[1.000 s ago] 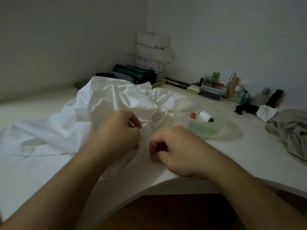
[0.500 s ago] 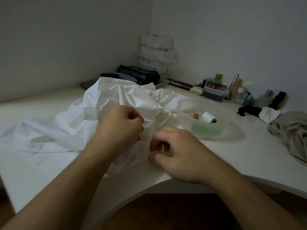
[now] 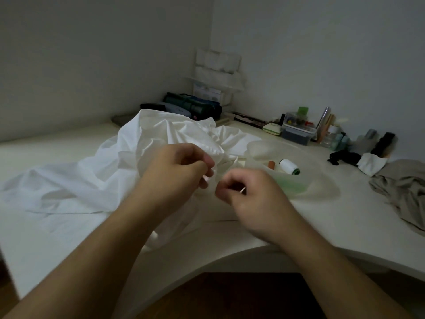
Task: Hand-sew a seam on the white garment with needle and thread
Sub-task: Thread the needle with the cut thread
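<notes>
The white garment (image 3: 110,178) lies crumpled on the white desk (image 3: 345,226), heaped at the middle. My left hand (image 3: 177,171) pinches a fold of the garment between thumb and fingers. Just to its right, my right hand (image 3: 250,196) is curled with fingertips pressed together; a thin pale sliver that looks like the needle (image 3: 243,189) shows by the fingers. The thread itself is too fine to see. A white thread spool (image 3: 287,166) and an orange spool (image 3: 271,164) sit in a clear plastic tub (image 3: 322,187) right of my hands.
A beige cloth (image 3: 404,192) lies at the desk's right edge. Bottles, a clear lidded box (image 3: 299,132) and small black and white items line the back wall. Dark rolled pouches (image 3: 195,107) and a white rack (image 3: 218,74) fill the corner. The desk front curves inward.
Both hands rose slightly off the desk. My right hand turned and opened its curl a little, and the needle-like sliver now shows at its fingers. The left keeps its pinch on the cloth.
</notes>
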A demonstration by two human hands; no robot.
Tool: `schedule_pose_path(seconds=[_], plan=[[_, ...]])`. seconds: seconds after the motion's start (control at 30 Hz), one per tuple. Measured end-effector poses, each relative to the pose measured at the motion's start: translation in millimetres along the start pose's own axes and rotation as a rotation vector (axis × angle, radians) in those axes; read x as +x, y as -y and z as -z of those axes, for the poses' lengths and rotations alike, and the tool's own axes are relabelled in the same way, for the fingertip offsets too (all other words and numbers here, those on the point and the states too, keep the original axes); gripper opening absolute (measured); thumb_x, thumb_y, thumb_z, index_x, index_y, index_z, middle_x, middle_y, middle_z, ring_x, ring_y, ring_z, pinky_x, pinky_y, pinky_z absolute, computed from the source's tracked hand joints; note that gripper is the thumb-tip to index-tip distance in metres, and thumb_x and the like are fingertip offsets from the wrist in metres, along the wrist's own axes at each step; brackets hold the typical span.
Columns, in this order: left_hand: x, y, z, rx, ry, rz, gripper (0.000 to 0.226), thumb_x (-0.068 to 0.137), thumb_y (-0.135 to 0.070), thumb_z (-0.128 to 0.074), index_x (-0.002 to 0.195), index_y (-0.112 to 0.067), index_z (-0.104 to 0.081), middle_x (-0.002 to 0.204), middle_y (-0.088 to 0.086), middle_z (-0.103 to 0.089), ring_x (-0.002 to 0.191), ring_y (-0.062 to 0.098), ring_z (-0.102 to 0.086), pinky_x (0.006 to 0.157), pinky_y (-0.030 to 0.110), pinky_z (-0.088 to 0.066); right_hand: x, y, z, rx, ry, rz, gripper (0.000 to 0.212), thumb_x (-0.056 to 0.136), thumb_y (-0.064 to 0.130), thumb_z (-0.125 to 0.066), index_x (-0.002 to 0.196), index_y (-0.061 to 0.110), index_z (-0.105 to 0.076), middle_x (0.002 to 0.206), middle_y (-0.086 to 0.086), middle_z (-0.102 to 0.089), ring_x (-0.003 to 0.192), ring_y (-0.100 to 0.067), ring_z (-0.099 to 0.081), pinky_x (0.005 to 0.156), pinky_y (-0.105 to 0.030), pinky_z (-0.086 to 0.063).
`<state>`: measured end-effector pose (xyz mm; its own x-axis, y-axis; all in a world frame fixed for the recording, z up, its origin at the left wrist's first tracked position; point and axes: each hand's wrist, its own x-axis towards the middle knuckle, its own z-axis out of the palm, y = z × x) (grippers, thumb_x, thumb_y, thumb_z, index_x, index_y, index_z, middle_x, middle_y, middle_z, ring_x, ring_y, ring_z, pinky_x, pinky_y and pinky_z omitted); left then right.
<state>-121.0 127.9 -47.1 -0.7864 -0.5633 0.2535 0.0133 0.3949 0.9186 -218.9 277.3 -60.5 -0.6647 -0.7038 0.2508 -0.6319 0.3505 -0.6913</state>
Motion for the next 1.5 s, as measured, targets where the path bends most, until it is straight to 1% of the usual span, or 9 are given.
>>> schedule_pose_path(seconds=[0.07,0.17,0.27,0.5,0.8,0.97,1.13,1.3,1.5], plan=[[-2,-3,1,-0.038,0.126,-0.064,0.011,0.100,-0.024,-0.068,0.105,-0.023,-0.078,0.094,-0.004,-0.080,0.085,0.010,-0.075,0.080,0.034,-0.061,3,2,14,0.154,-0.061,-0.003,0.013,0.094,0.017,-0.077,0.084,0.026,-0.079,0.084,0.007,-0.075,0.082,-0.003,-0.069,0.077,-0.023,-0.056],[-6,-6,-2,0.014,0.313,-0.125,0.035,0.087,-0.050,-0.073,0.115,-0.030,-0.078,0.103,-0.011,-0.080,0.098,0.003,-0.075,0.084,0.024,-0.061,5,5,31,0.293,-0.111,0.027,0.011,0.090,0.012,-0.080,0.084,0.021,-0.081,0.084,0.001,-0.077,0.085,-0.009,-0.073,0.081,-0.025,-0.060],[-8,-6,-4,0.032,0.283,-0.193,0.019,0.089,-0.035,-0.078,0.105,-0.025,-0.082,0.091,-0.012,-0.081,0.087,0.001,-0.076,0.079,0.014,-0.058,5,7,39,0.293,-0.099,0.039,0.007,0.089,0.014,-0.081,0.084,0.019,-0.082,0.083,0.000,-0.078,0.084,-0.010,-0.074,0.081,-0.027,-0.060],[-5,-1,-2,0.008,0.194,-0.207,0.008,0.093,-0.026,-0.077,0.091,-0.020,-0.082,0.078,-0.003,-0.079,0.076,0.012,-0.075,0.072,0.022,-0.060,5,3,48,0.322,-0.088,0.039,0.007,0.091,0.014,-0.079,0.085,0.017,-0.080,0.073,0.006,-0.070,0.066,0.001,-0.060,0.065,-0.015,-0.049],[-4,0,-4,0.032,0.142,-0.164,0.009,0.097,-0.028,-0.072,0.091,-0.024,-0.078,0.081,-0.007,-0.077,0.079,0.009,-0.074,0.074,0.022,-0.057,6,-6,58,0.388,-0.029,-0.014,0.018,0.098,0.008,-0.068,0.084,0.014,-0.077,0.074,-0.003,-0.067,0.073,-0.016,-0.057,0.073,-0.036,-0.048],[-5,0,-2,-0.062,0.066,-0.158,0.012,0.096,-0.020,-0.074,0.085,-0.021,-0.078,0.077,0.000,-0.076,0.075,0.013,-0.072,0.078,0.034,-0.059,3,-9,62,0.179,-0.033,-0.031,0.016,0.099,0.017,-0.069,0.086,0.022,-0.076,0.078,0.004,-0.071,0.073,-0.007,-0.062,0.074,-0.029,-0.050],[-6,-1,-1,-0.102,0.079,-0.153,0.013,0.096,-0.018,-0.074,0.084,-0.019,-0.079,0.075,0.001,-0.076,0.072,0.013,-0.071,0.073,0.029,-0.056,-4,-7,58,-0.188,-0.290,0.031,0.018,0.097,0.018,-0.070,0.087,0.032,-0.067,0.088,0.011,-0.065,0.083,0.002,-0.058,0.067,-0.008,-0.044],[-5,1,-2,-0.083,0.094,-0.134,0.013,0.096,-0.020,-0.074,0.083,-0.019,-0.079,0.072,0.001,-0.074,0.068,0.010,-0.068,0.067,0.025,-0.052,-22,9,50,0.082,-0.265,0.100,0.019,0.093,0.016,-0.074,0.083,0.030,-0.081,0.078,0.013,-0.074,0.076,-0.002,-0.067,0.068,-0.012,-0.050],[-7,0,-5,-0.006,0.098,-0.178,0.011,0.096,-0.024,-0.074,0.086,-0.021,-0.078,0.079,0.000,-0.078,0.073,0.017,-0.071,0.067,0.026,-0.058,-16,14,28,0.415,-0.108,-0.130,0.022,0.094,0.028,-0.070,0.080,0.023,-0.085,0.072,0.005,-0.071,0.067,-0.008,-0.056,0.074,-0.034,-0.050]])
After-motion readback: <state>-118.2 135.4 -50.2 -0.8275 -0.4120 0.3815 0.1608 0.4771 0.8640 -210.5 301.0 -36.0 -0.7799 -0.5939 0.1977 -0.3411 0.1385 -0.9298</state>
